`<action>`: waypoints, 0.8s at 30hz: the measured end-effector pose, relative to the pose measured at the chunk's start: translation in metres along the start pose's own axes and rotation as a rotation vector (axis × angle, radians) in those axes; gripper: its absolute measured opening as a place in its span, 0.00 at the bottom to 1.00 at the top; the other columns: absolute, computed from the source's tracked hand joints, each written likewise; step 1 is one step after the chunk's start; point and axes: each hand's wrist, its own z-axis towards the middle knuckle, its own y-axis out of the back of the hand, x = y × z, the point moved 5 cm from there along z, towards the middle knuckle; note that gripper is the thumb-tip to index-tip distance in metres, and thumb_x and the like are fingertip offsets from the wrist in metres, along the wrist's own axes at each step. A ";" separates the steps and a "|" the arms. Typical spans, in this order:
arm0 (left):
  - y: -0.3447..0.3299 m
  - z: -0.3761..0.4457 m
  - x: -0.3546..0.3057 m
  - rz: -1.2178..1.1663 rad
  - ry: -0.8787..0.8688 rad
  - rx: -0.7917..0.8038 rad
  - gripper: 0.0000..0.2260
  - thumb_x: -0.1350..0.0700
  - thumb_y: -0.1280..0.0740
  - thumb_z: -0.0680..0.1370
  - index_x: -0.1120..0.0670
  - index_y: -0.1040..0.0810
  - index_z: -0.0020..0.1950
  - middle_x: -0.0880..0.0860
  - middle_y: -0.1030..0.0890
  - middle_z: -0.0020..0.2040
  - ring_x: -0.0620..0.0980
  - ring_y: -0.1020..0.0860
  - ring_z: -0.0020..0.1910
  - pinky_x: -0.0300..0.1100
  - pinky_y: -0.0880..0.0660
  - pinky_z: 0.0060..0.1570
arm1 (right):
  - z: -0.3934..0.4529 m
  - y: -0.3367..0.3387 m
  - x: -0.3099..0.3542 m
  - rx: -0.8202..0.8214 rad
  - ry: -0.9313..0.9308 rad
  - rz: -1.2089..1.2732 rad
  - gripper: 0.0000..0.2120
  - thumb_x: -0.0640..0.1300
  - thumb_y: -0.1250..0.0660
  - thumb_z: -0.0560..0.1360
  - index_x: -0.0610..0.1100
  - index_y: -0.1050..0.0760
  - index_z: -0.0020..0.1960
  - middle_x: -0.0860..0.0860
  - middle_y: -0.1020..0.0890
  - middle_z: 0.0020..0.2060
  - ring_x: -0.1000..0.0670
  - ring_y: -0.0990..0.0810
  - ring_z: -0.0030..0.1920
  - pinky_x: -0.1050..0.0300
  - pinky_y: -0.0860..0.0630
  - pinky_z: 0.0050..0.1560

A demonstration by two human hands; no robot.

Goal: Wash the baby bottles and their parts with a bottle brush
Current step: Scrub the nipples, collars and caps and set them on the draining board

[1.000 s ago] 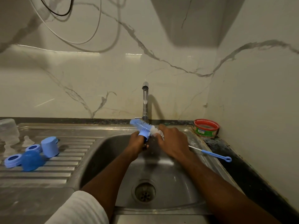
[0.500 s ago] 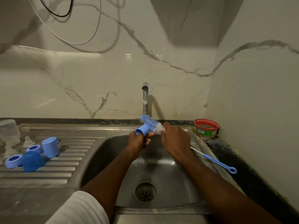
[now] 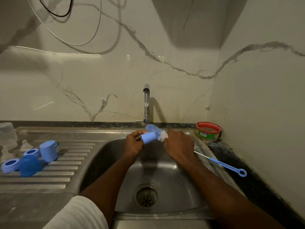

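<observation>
Scrubbing blue cap over sink
Left hand [image 3: 134,145] grips cap [image 3: 148,137]; right hand [image 3: 179,145] grips brush [image 3: 156,131], now swung off the cap's mouth to its side.

Both forearms reach forward and converge, bare to the elbow; a white sleeve [image 3: 77,214] covers the left upper arm. Left hand [image 3: 134,143]: fingers curled round a light-blue cylindrical plastic cap [image 3: 149,137], palm turned inward. Right hand [image 3: 179,145]: back facing up, fingers curled round the blue-and-white bristled bottle brush [image 3: 157,132], knuckles near the left hand.
</observation>
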 end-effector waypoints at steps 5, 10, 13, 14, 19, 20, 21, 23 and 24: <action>-0.004 0.001 -0.002 0.048 0.041 -0.050 0.12 0.67 0.27 0.76 0.59 0.19 0.58 0.56 0.18 0.53 0.52 0.18 0.50 0.44 0.17 0.43 | 0.000 0.002 0.000 -0.012 -0.026 0.040 0.15 0.52 0.34 0.79 0.51 0.25 0.64 0.49 0.18 0.56 0.47 0.18 0.54 0.56 0.31 0.45; 0.011 0.004 0.006 0.109 0.074 -0.198 0.09 0.65 0.26 0.75 0.58 0.18 0.54 0.55 0.17 0.48 0.50 0.17 0.46 0.42 0.18 0.43 | -0.003 0.006 0.008 -0.063 0.093 0.071 0.14 0.53 0.34 0.78 0.51 0.25 0.62 0.48 0.17 0.53 0.46 0.18 0.50 0.56 0.33 0.42; 0.017 0.003 0.005 0.137 0.105 -0.308 0.06 0.65 0.27 0.76 0.57 0.18 0.51 0.56 0.16 0.46 0.48 0.17 0.41 0.39 0.19 0.39 | -0.004 0.002 0.012 -0.045 0.073 0.078 0.14 0.53 0.34 0.78 0.50 0.26 0.61 0.47 0.18 0.53 0.44 0.18 0.50 0.55 0.34 0.41; 0.016 0.002 0.002 0.114 0.102 -0.309 0.06 0.65 0.27 0.76 0.56 0.19 0.50 0.56 0.17 0.46 0.48 0.17 0.41 0.37 0.20 0.38 | -0.005 0.000 0.013 -0.033 0.054 0.087 0.14 0.53 0.33 0.77 0.50 0.26 0.60 0.47 0.18 0.52 0.44 0.18 0.50 0.55 0.34 0.41; -0.008 -0.004 -0.014 0.038 -0.052 0.039 0.07 0.66 0.28 0.77 0.55 0.17 0.51 0.53 0.15 0.46 0.46 0.16 0.43 0.39 0.18 0.39 | 0.003 -0.004 0.005 -0.066 -0.074 0.137 0.16 0.54 0.35 0.79 0.48 0.26 0.64 0.46 0.18 0.56 0.43 0.18 0.54 0.54 0.30 0.44; -0.012 -0.005 -0.015 0.038 -0.070 0.082 0.07 0.67 0.28 0.77 0.58 0.17 0.52 0.55 0.14 0.47 0.47 0.16 0.44 0.40 0.19 0.39 | 0.005 -0.004 0.002 -0.059 -0.093 0.141 0.17 0.54 0.35 0.79 0.48 0.26 0.65 0.45 0.18 0.57 0.43 0.18 0.56 0.52 0.27 0.46; -0.013 -0.005 -0.015 0.032 -0.072 0.097 0.07 0.68 0.29 0.76 0.61 0.17 0.52 0.57 0.14 0.48 0.49 0.16 0.44 0.40 0.19 0.38 | 0.007 -0.005 0.000 -0.042 -0.104 0.141 0.17 0.54 0.36 0.80 0.47 0.26 0.66 0.45 0.19 0.59 0.43 0.19 0.57 0.51 0.25 0.50; -0.013 -0.003 -0.013 0.030 -0.051 0.058 0.07 0.68 0.30 0.77 0.63 0.18 0.54 0.57 0.15 0.48 0.50 0.16 0.44 0.38 0.20 0.36 | 0.008 -0.007 -0.004 -0.020 -0.104 0.162 0.18 0.54 0.37 0.81 0.47 0.26 0.67 0.45 0.19 0.60 0.43 0.19 0.58 0.50 0.24 0.51; -0.011 -0.001 -0.012 0.035 -0.037 0.011 0.07 0.67 0.29 0.77 0.62 0.18 0.54 0.56 0.15 0.47 0.49 0.16 0.44 0.38 0.20 0.36 | 0.008 -0.008 -0.005 -0.016 -0.099 0.188 0.18 0.54 0.38 0.81 0.47 0.26 0.67 0.45 0.18 0.59 0.43 0.19 0.57 0.51 0.26 0.48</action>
